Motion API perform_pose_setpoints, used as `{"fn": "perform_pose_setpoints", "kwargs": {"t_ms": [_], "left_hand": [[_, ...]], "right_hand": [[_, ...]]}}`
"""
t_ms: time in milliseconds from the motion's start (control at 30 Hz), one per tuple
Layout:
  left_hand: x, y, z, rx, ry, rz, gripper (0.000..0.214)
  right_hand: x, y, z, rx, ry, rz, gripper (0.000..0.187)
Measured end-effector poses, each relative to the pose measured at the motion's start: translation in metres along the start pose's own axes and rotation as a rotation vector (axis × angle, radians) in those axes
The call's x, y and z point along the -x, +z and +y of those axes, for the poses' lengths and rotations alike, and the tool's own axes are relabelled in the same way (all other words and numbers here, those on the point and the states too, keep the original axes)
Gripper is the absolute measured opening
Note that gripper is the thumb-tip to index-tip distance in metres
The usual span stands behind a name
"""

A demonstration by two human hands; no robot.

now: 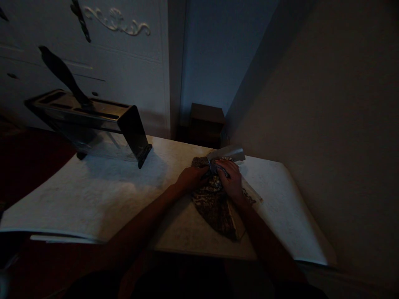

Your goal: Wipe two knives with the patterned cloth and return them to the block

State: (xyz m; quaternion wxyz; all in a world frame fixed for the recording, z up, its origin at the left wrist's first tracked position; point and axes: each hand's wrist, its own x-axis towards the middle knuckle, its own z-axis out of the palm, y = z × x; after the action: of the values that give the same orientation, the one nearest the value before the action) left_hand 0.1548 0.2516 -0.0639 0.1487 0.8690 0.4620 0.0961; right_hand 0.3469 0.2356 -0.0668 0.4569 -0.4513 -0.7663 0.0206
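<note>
A dark cloth (215,207) with a pale pattern lies bunched on the table, its lower edge spread towards me. Above its upper part, a broad grey metal blade (229,153), like that of a kitchen knife, points right. My left hand (193,177) is closed at the blade's left end, where a dark part like a handle shows between the fingers. From the right, my right hand (231,176) presses down with curled fingers, closed on the cloth just below the blade. Dim light and the fingers hide how blade and cloth meet.
A knife block (129,112) with clear sides stands on the left of the pale table (137,199), one black-handled knife (64,74) upright in it. Behind are a white cabinet (134,74) and a brown box (207,114). A wall (327,124) borders the right side.
</note>
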Motion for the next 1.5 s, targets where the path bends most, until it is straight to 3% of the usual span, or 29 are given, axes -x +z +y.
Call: {"fn": "perform_pose_setpoints", "kwargs": {"t_ms": [167,367,700,933,1167,1367,1500], "left_hand": [[0.000,0.003,-0.002,-0.034,-0.007,-0.023,0.052],[0.002,0.007,-0.004,-0.037,-0.045,0.018,0.041],[0.007,0.007,-0.003,0.026,-0.099,0.055,0.045],[0.007,0.007,-0.004,0.054,-0.089,0.070,0.046],[0.005,0.006,-0.006,0.028,-0.092,0.051,0.045],[0.005,0.005,-0.005,0.078,-0.102,0.077,0.044],[0.005,0.003,-0.004,0.097,-0.107,0.085,0.045]], "right_hand": [[0.002,0.005,-0.010,0.033,-0.092,-0.050,0.024],[0.003,0.006,-0.008,0.015,-0.027,-0.037,0.021],[0.010,0.004,-0.007,0.021,0.005,-0.044,0.020],[0.011,0.007,-0.005,-0.017,0.092,0.010,0.022],[0.009,0.011,-0.003,-0.019,0.078,0.054,0.022],[0.005,0.010,0.003,0.069,0.117,0.195,0.023],[0.009,0.012,0.014,0.121,0.230,0.246,0.032]]}}
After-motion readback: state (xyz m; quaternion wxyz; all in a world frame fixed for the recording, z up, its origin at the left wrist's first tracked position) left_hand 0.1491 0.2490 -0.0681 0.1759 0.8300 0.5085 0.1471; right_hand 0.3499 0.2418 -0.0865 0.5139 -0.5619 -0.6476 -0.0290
